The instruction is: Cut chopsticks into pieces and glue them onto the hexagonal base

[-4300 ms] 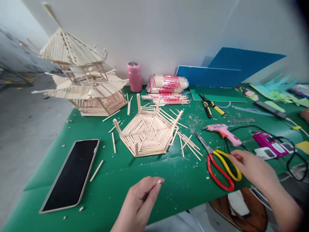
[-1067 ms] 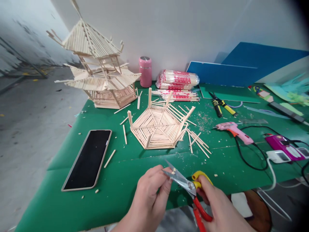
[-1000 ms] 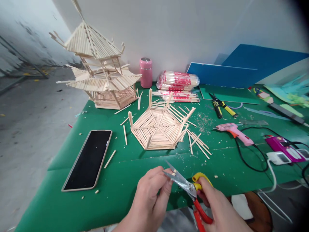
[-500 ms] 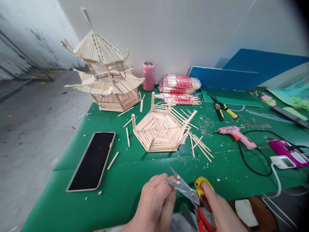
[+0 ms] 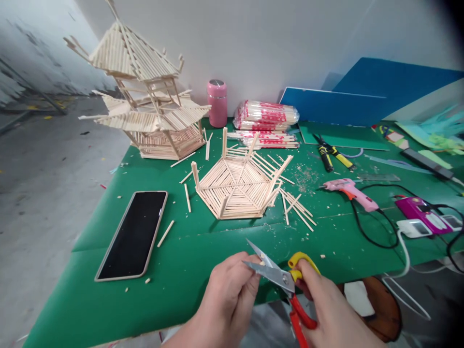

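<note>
My right hand (image 5: 321, 290) grips the scissors (image 5: 277, 276), which have one yellow and one red handle. Their blades are parted and point left. My left hand (image 5: 230, 287) is pinched closed on a wooden stick (image 5: 262, 263); only its pale tip shows, between the blades, and the rest is hidden by my fingers. Beyond both hands lies a hexagonal stick base (image 5: 235, 186) with short upright posts at its corners. Loose wooden sticks (image 5: 299, 209) are scattered at its right side.
A tiered stick pagoda (image 5: 145, 121) stands at the back left, near a pink flask (image 5: 217, 104) and bagged sticks (image 5: 266, 116). A phone (image 5: 132, 237) lies at left. To the right are a pink glue gun (image 5: 350, 191), its cable, pliers (image 5: 331, 154) and a purple device (image 5: 422, 215).
The camera view has shifted slightly, so the table's things appear higher and further left. Both hands keep nearly the same pose, with the stick tip still between the parted blades.
</note>
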Demonstrator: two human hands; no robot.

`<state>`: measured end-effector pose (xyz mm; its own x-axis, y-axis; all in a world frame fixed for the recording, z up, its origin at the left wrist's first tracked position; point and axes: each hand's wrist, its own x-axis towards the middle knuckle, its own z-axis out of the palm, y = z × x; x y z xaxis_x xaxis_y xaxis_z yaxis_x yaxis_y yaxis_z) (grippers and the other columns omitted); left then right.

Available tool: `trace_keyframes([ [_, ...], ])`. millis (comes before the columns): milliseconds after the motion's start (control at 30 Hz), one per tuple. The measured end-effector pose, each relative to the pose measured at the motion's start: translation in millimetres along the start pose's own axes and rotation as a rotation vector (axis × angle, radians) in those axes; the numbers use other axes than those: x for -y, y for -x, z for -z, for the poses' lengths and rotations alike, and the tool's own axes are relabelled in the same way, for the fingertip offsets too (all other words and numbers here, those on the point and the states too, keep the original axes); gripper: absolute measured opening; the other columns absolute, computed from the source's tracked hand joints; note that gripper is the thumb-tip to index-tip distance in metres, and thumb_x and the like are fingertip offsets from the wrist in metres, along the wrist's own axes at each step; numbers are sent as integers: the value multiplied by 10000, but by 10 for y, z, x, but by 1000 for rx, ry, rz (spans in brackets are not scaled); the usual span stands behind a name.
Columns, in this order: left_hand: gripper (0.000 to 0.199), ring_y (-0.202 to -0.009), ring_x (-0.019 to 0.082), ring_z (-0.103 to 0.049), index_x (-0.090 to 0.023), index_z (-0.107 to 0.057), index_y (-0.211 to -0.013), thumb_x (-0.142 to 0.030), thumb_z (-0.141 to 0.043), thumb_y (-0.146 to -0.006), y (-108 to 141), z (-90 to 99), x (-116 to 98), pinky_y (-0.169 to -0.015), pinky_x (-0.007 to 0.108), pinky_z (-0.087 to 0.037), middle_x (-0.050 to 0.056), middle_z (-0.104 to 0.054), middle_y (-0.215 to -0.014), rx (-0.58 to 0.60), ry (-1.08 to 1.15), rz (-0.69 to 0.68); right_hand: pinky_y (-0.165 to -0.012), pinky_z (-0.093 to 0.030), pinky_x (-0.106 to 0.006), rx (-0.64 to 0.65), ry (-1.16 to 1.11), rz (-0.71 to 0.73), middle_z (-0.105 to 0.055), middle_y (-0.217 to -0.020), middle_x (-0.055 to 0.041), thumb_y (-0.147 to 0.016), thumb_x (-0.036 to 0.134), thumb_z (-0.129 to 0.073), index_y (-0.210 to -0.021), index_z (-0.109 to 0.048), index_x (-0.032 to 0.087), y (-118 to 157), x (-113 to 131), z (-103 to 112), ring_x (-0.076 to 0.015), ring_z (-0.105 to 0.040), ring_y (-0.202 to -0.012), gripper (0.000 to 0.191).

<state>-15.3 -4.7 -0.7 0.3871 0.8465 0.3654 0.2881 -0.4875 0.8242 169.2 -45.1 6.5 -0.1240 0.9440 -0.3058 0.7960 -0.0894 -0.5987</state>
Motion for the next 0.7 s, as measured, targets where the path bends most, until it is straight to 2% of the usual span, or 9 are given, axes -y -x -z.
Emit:
trace_keyframes([
  [100, 180, -620, 117, -548, -177, -513, -744, -51, -412, -823, -12, -12, -4, -581, 198, -431, 3, -569, -674, -7, -18, 36, -594, -481, -229, 13, -14, -24, -671, -759, -47, -599, 202, -484, -894, -448, 196, -25, 28, -2, -193, -647, -725, 297],
  [300, 171, -539, 115, -515, -165, -536, -718, -74, -431, -818, -52, -47, 42, -493, 190, -416, 16, -558, -630, -104, -75, 85, -598, -476, -246, -9, 30, -16, -664, -777, -58, -606, 197, -475, -833, -448, 212, -62, 45, 4, -198, -636, -728, 229],
  [367, 186, -540, 119, -503, -164, -540, -730, -70, -411, -824, -50, -29, 68, -496, 198, -409, 14, -545, -620, -59, -51, 55, -592, -474, -251, -11, 61, -11, -666, -797, -64, -616, 197, -477, -868, -458, 206, -57, 37, 11, -205, -637, -739, 253],
  [467, 197, -582, 115, -504, -172, -528, -755, -57, -389, -835, -55, 36, 105, -543, 202, -413, 5, -553, -656, 70, 38, 20, -588, -472, -270, -13, 119, 0, -666, -840, -85, -639, 219, -474, -936, -459, 188, -41, 25, 35, -223, -640, -758, 299],
  [567, 198, -646, 104, -524, -180, -527, -794, -43, -391, -837, -87, 118, 109, -599, 187, -420, -1, -576, -721, 178, 124, 54, -571, -471, -287, -12, 145, 22, -660, -874, -113, -644, 240, -461, -945, -456, 174, -29, 25, 75, -241, -640, -775, 308],
  [700, 198, -670, 94, -530, -180, -549, -805, -40, -412, -836, -127, 170, 69, -615, 169, -413, -9, -579, -732, 225, 168, 84, -585, -479, -271, -1, 84, 48, -660, -810, -92, -627, 237, -457, -869, -455, 188, -28, 37, 107, -217, -641, -731, 247],
])
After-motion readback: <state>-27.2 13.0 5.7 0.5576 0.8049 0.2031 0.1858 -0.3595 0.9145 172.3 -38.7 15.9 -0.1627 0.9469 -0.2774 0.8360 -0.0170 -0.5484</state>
